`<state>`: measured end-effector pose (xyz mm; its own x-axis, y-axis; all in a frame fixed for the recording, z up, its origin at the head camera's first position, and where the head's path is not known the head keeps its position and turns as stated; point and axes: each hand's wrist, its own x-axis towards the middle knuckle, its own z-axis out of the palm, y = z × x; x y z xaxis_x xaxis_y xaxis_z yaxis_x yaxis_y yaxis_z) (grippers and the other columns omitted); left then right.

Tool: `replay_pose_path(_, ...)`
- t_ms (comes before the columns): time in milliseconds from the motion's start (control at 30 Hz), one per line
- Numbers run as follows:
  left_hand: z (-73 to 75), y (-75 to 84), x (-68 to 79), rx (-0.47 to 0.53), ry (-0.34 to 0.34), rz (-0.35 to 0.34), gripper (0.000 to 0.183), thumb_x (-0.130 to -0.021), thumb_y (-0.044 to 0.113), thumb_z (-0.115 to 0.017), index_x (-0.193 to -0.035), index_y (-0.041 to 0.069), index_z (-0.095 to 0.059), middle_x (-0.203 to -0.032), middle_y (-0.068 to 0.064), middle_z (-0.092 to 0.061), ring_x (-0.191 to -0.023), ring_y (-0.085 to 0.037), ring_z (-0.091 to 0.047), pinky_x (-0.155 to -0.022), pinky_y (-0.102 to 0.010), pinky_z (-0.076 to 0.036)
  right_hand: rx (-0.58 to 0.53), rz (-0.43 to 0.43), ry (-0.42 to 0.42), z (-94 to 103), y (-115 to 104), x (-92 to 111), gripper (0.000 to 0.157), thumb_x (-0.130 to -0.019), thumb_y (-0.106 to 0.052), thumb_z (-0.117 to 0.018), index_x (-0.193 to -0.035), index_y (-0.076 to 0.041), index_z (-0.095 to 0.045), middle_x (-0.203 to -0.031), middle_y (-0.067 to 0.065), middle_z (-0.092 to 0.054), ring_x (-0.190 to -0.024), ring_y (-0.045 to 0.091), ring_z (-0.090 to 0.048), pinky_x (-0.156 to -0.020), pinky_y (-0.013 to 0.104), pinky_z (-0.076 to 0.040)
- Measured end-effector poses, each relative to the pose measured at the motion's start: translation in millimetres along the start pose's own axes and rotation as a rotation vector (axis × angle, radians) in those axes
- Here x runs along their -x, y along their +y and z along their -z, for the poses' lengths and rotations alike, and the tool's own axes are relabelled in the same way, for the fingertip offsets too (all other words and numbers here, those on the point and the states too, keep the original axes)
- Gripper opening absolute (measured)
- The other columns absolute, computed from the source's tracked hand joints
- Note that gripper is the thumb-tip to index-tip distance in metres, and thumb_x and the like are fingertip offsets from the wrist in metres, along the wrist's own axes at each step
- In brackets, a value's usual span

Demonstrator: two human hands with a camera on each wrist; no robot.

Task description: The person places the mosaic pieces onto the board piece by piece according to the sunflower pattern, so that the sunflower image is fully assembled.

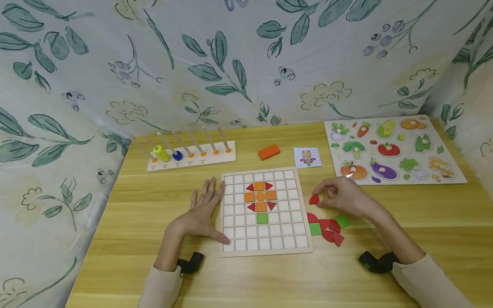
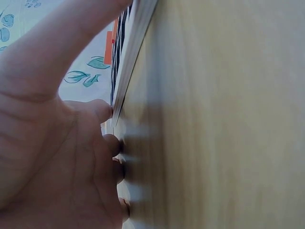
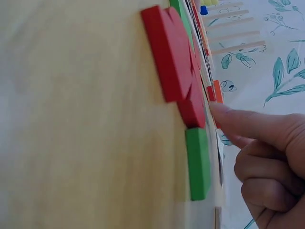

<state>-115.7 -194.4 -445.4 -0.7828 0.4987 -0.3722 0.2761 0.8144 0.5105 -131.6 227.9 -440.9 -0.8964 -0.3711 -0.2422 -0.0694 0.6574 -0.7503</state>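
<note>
A wooden grid board [image 1: 266, 252] with white cells lies mid-table. On it are orange squares [image 1: 259, 186] around an orange circle [image 1: 260, 196], red triangles [image 1: 252, 207] at the corners and a green square [image 1: 262, 218] below. My left hand [image 1: 199, 214] is spread at the board's left edge, thumb on the lower-left corner, fingertips at the upper left. To the board's right, my right hand [image 1: 343, 197] pinches a red quarter-circle piece [image 1: 314, 199] between thumb and index finger. Loose red pieces [image 1: 327, 235] and green squares [image 1: 315, 229] lie just below it.
Behind the board are an orange block [image 1: 268, 152] and a small pattern card [image 1: 307, 157]. A peg stand [image 1: 214, 155] with yellow and blue rings is at the back left. A vegetable puzzle board [image 1: 397, 151] lies at the back right, before a leaf-patterned cloth [image 1: 244, 104].
</note>
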Motion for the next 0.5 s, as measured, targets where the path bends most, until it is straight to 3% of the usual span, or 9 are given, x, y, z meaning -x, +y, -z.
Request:
replay_pose_path(200,0.6,0.5,0.9,-0.011,0.0,-0.005,0.154,-0.064,0.056,-0.095,-0.166,0.012,0.012,-0.169,-0.02,0.029,-0.157,-0.04,0.027,-0.123,-0.069,0.016,-0.051,-0.002,0.012,-14.1,-21,2,0.026,-0.084,-0.021,-0.087,-0.108,-0.013,-0.079,-0.063,-0.003,-0.034,-0.061,0.014,-0.036,-0.056,0.028,-0.031)
replay_pose_path(500,1.5,1.4,0.6,0.0,-0.001,-0.007,0.154,-0.064,0.055,-0.095,-0.166,0.011,0.012,-0.168,-0.021,0.03,-0.157,-0.041,0.027,-0.123,-0.07,0.016,-0.132,0.005,-0.034,-59.3,-56,-10,0.021,-0.079,-0.016,-0.09,-0.097,-0.014,-0.081,-0.059,-0.003,-0.032,-0.056,0.015,-0.033,-0.052,0.022,-0.023)
